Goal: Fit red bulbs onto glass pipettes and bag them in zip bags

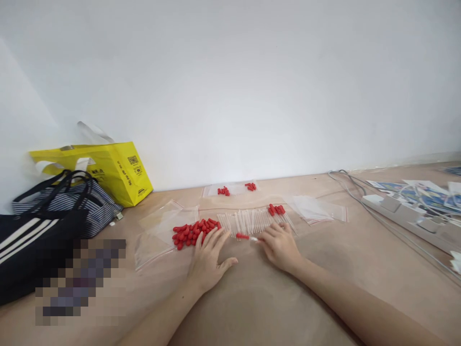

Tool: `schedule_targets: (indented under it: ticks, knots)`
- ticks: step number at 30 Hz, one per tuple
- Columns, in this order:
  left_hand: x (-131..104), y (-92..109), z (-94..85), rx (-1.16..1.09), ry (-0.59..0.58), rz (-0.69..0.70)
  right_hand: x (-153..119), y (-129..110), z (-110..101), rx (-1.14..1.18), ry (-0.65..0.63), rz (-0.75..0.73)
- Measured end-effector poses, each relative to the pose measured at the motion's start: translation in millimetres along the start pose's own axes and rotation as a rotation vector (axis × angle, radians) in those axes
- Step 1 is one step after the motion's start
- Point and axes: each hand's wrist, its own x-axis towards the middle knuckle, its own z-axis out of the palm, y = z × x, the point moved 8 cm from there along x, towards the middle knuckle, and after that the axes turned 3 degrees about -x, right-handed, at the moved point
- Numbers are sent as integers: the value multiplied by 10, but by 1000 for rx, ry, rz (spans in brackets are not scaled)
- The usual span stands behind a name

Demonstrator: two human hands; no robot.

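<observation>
My left hand (212, 262) lies with fingers spread at the right edge of a pile of red rubber bulbs (189, 231), its fingertips touching or just over the nearest ones. My right hand (281, 247) is closed in a pinch at the end of a dropper with a red bulb (242, 236), whose bulb points left; its tube is mostly hidden by the fingers. Behind both hands runs a row of thin clear tubes (248, 222). Several red-bulbed droppers (276, 210) lie at the row's right end, just beyond my right fingers.
Clear zip bags (153, 250) lie around the pile, and others (319, 210) to the right. A farther bag (237, 186) carries more red-bulbed pieces. A yellow bag (133, 173) and dark striped bag (43, 235) stand left; a power strip (406, 216) with cables lies right.
</observation>
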Motion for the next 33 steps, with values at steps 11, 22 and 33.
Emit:
schedule_targets:
  ticks: [11, 22, 33]
  knots:
    - [7, -77, -1, 19, 35, -76, -56, 1148, 57, -149, -137, 770]
    - [12, -48, -104, 102, 107, -142, 28, 1117, 164, -195, -156, 738]
    - [3, -449, -302, 268, 211, -335, 176, 863, 283, -217, -329, 654]
